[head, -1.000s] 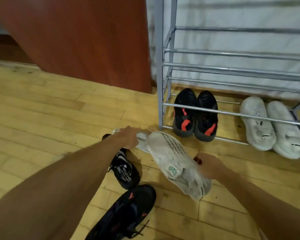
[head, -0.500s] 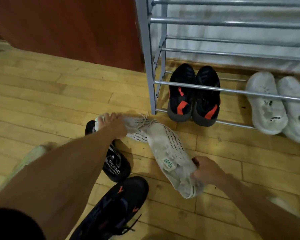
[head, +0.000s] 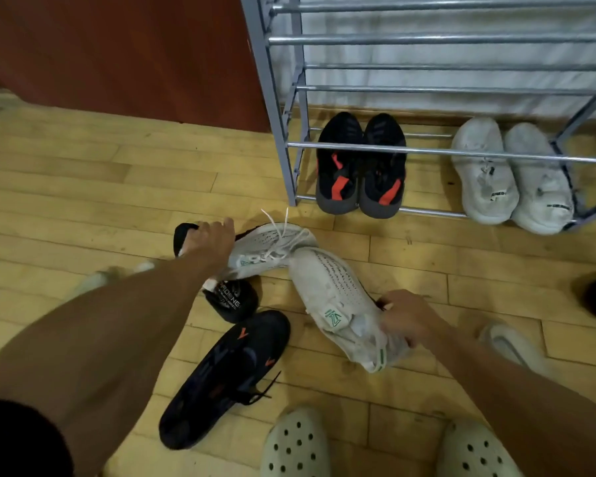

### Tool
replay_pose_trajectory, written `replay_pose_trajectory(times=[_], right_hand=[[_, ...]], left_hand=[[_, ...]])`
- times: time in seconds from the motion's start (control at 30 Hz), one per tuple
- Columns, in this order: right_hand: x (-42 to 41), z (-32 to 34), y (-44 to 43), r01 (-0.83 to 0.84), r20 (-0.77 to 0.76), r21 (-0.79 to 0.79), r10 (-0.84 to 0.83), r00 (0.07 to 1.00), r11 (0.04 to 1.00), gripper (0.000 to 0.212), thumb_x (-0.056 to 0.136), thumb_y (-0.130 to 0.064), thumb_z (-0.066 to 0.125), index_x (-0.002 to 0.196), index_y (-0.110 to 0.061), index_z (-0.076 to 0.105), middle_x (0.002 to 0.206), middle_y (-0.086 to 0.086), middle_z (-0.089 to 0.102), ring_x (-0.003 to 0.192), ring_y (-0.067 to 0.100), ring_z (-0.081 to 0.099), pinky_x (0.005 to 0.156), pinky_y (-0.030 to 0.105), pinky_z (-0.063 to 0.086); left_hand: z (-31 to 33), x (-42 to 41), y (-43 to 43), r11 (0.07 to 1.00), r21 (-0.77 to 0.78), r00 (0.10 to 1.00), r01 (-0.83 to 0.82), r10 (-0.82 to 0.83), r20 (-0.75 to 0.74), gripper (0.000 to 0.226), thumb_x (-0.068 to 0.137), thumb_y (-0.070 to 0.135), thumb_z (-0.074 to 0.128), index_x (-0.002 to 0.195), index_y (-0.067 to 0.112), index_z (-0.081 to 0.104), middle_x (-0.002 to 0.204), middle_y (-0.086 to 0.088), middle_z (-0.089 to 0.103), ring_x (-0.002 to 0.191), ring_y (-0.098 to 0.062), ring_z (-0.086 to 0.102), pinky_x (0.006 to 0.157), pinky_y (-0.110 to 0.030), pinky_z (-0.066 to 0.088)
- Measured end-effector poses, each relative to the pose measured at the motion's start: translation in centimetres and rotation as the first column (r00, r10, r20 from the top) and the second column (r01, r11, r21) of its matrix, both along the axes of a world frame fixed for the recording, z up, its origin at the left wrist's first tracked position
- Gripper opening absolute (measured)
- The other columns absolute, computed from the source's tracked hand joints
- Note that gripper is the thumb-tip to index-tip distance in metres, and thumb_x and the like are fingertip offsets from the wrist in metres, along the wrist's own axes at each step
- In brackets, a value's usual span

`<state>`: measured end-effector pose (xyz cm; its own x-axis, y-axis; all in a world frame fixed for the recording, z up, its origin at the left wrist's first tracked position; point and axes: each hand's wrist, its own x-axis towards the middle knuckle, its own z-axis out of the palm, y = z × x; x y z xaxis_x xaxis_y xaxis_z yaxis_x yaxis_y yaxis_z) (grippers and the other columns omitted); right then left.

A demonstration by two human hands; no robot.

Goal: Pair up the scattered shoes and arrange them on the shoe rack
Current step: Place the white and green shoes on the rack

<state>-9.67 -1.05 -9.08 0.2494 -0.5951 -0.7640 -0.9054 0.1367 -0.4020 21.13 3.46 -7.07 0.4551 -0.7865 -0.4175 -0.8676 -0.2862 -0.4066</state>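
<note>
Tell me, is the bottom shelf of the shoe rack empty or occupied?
Occupied. The bottom shelf holds a black pair with red accents and a white pair, side by side.

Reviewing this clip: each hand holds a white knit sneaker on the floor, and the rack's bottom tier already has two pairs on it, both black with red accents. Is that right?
Not quite. In the head view only one pair on the shoe rack is black with red accents; the other pair is white. The rest stands: the left hand and right hand each hold a white knit sneaker.
</note>
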Motion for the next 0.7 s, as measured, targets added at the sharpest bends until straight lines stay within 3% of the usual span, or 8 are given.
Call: replay_pose_trajectory(times=[0.1, 0.2, 0.33, 0.4, 0.47, 0.53, 0.63, 0.7], right_hand=[[-1.3, 0.8, 1.1, 0.096, 0.003, 0.032, -0.096, 0.995, 0.995, 0.035, 0.086, -0.016, 0.06, 0.113, 0.007, 0.064, 0.103, 0.021, 0.07, 0.071, 0.024, 0.062, 0.07, 0.041, 0.058], [-2.5, 1.3, 1.6, 0.22, 0.002, 0.091, -0.221, 0.975, 0.971, 0.026, 0.085, -0.008, 0.061, 0.106, 0.006, 0.065, 0.098, 0.022, 0.069, 0.074, 0.03, 0.066, 0.072, 0.05, 0.06], [-3.9, 1.0, 2.4, 0.47, 0.034, 0.169, -0.482, 0.875, 0.866, 0.023, 0.088, 0.0, 0.056, 0.11, 0.005, 0.06, 0.097, 0.019, 0.062, 0.082, 0.034, 0.061, 0.067, 0.045, 0.058], [-4.2, 0.6, 3.1, 0.561, 0.048, 0.197, -0.579, 0.814, 0.804, 0.023, 0.089, 0.002, 0.055, 0.111, 0.006, 0.058, 0.1, 0.019, 0.061, 0.086, 0.034, 0.06, 0.059, 0.039, 0.054], [-4.4, 0.1, 3.7, 0.589, 0.055, 0.21, -0.611, 0.79, 0.78, 0.02, 0.088, 0.002, 0.056, 0.108, 0.007, 0.058, 0.106, 0.02, 0.06, 0.09, 0.034, 0.058, 0.053, 0.035, 0.05], [-4.4, -0.4, 4.1, 0.614, 0.065, 0.231, -0.642, 0.764, 0.755, 0.018, 0.088, 0.0, 0.061, 0.104, 0.006, 0.058, 0.103, 0.02, 0.06, 0.088, 0.033, 0.057, 0.063, 0.039, 0.055], [-4.6, -1.2, 4.5, 0.615, 0.078, 0.295, -0.66, 0.747, 0.731, 0.026, 0.087, -0.002, 0.065, 0.11, 0.006, 0.058, 0.105, 0.019, 0.06, 0.091, 0.033, 0.059, 0.088, 0.047, 0.056], [-5.0, -1.7, 4.4, 0.613, 0.09, 0.3, -0.662, 0.744, 0.731, 0.036, 0.086, 0.0, 0.066, 0.119, 0.003, 0.053, 0.113, 0.019, 0.058, 0.101, 0.035, 0.061, 0.087, 0.047, 0.056]], left_hand=[[1.3, -1.8, 1.3, 0.993, 0.01, 0.986, -0.12, 0.12, -0.115, 0.043, 0.091, 0.008, 0.05, 0.132, -0.003, 0.042, 0.122, -0.019, 0.059, 0.112, -0.034, 0.058, 0.088, -0.041, 0.052], [2.1, -4.1, 2.4, 0.986, -0.007, 0.962, -0.166, 0.161, -0.223, 0.026, 0.091, 0.006, 0.048, 0.115, 0.0, 0.057, 0.114, -0.017, 0.063, 0.107, -0.034, 0.061, 0.082, -0.04, 0.053], [2.1, -7.1, 2.3, 0.954, -0.021, 0.857, -0.301, 0.26, -0.445, 0.015, 0.086, 0.023, 0.058, 0.083, 0.008, 0.056, 0.093, -0.012, 0.064, 0.084, -0.027, 0.06, 0.061, -0.033, 0.044], [1.7, -9.8, 2.3, 0.911, 0.012, 0.709, -0.412, 0.33, -0.623, 0.022, 0.084, 0.028, 0.061, 0.077, 0.007, 0.054, 0.081, -0.009, 0.06, 0.08, -0.027, 0.061, 0.06, -0.034, 0.049], [0.8, -12.6, 2.2, 0.837, 0.077, 0.502, -0.541, 0.395, -0.769, 0.023, 0.083, 0.024, 0.064, 0.089, 0.002, 0.062, 0.086, -0.012, 0.062, 0.085, -0.029, 0.064, 0.069, -0.037, 0.055], [-0.6, -15.0, 2.3, 0.786, 0.138, 0.349, -0.602, 0.415, -0.84, 0.021, 0.082, 0.015, 0.064, 0.097, 0.0, 0.064, 0.09, -0.015, 0.061, 0.089, -0.03, 0.063, 0.072, -0.037, 0.053], [-2.7, -17.1, 3.1, 0.673, 0.233, 0.182, -0.702, 0.486, -0.855, 0.014, 0.08, 0.005, 0.065, 0.092, -0.003, 0.064, 0.089, -0.014, 0.061, 0.087, -0.03, 0.064, 0.072, -0.032, 0.051], [-3.6, -17.8, 3.9, 0.555, 0.361, 0.025, -0.749, 0.568, -0.823, 0.005, 0.082, 0.001, 0.065, 0.085, -0.002, 0.061, 0.085, -0.012, 0.061, 0.079, -0.024, 0.063, 0.068, -0.029, 0.05]])
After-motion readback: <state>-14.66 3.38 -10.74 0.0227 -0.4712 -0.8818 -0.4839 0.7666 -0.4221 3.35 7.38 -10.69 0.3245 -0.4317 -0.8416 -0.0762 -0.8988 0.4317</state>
